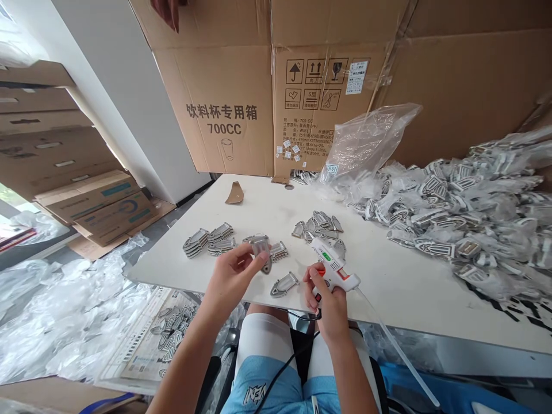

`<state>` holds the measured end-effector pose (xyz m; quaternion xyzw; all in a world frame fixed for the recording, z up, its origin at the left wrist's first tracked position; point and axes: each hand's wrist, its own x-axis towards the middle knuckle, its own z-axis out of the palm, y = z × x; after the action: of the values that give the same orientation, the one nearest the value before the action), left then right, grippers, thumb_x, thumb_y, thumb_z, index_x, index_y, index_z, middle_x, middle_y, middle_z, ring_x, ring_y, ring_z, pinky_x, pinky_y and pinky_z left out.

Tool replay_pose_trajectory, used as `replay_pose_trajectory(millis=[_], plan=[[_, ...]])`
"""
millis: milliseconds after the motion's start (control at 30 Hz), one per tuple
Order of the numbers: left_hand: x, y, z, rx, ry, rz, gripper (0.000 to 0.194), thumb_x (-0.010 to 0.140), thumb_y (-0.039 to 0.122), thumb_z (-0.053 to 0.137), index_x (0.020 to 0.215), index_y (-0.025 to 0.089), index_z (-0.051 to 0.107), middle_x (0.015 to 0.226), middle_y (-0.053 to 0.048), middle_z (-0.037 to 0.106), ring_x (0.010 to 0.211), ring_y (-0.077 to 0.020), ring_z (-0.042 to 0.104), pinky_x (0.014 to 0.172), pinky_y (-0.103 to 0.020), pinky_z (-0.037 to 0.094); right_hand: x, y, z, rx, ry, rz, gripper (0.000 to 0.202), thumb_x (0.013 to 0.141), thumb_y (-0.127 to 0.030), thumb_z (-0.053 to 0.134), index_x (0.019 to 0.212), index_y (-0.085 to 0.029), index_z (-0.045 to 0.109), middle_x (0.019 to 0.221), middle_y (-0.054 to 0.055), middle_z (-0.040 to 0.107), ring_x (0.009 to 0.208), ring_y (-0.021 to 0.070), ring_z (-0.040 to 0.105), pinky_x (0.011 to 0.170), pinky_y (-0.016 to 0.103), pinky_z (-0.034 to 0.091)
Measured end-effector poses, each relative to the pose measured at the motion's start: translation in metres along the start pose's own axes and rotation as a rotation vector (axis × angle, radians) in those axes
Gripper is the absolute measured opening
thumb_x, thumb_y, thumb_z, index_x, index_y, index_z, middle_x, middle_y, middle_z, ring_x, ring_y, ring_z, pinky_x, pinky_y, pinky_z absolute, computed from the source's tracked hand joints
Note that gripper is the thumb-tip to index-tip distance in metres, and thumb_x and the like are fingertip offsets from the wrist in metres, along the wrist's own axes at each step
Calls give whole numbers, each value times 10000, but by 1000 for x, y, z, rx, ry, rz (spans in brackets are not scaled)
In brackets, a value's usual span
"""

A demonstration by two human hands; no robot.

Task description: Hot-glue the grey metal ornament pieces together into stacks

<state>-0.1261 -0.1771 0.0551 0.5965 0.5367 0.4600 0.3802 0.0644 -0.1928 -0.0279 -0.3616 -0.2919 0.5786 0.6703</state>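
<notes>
Head view: seated person at a white table (388, 287)
Left hand (235, 270): fingers pinched on a metal buckle-shaped piece (260, 248), above the table
Right hand (325, 293): curled around a white glue gun (330, 264), near loose metal pieces (321, 224)

Bright daylight from the left, soft shadows, wide-angle bowing toward the edges.

A white pillar (116, 86) stands between stacked brown cartons (43, 126) and tall cardboard sheets (215, 75).
</notes>
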Motion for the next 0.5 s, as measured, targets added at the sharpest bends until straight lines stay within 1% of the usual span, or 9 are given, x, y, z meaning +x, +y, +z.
replay_pose_trajectory(millis=[67,167,200,267,333,433,500], plan=[[1,-1,1,-120,58,-14,287,890,486,789,931,202,783,884,-48,757,831,-204,687,717,-287,532,-1,2,-1,-51,-43,-4,364,911,-504,815,862,-198,623,678,-52,566,412,31,300,416,199,203],[1,-2,2,-235,157,-69,323,818,462,866,943,187,751,830,-47,771,817,-205,731,734,-288,567,-3,5,-3,-144,-131,-3,389,948,-549,756,825,-201,632,520,-93,413,414,56,243,436,220,202],[2,-3,3,-264,178,-106,345,804,469,879,944,188,735,807,-48,775,819,-215,752,737,-295,580,-4,6,-4,-172,-154,0,401,953,-561,745,812,-203,632,493,-100,373,421,63,231,443,226,204],[2,-4,3,-320,188,-162,378,794,487,888,945,192,706,831,-66,800,880,-251,791,776,-322,607,-6,7,-5,-221,-173,8,423,948,-584,737,792,-204,635,474,-100,337,440,76,228,459,239,216],[3,-5,4,-335,174,-164,382,793,494,889,934,194,700,856,-71,808,917,-263,800,796,-331,618,-8,9,-6,-260,-171,8,431,935,-597,745,796,-198,656,490,-87,358,459,83,248,476,252,231],[4,-7,7,-267,174,-116,361,785,489,894,893,185,732,789,-42,771,783,-200,751,700,-275,583,-10,10,-8,-287,-166,5,421,913,-597,769,844,-186,704,547,-59,447,475,82,277,494,265,246],[4,-7,10,-223,188,-96,350,784,490,890,880,182,756,769,-31,752,706,-163,692,627,-248,540,-12,11,-8,-299,-162,8,425,898,-602,782,847,-185,716,567,-51,473,481,82,286,502,269,260]])
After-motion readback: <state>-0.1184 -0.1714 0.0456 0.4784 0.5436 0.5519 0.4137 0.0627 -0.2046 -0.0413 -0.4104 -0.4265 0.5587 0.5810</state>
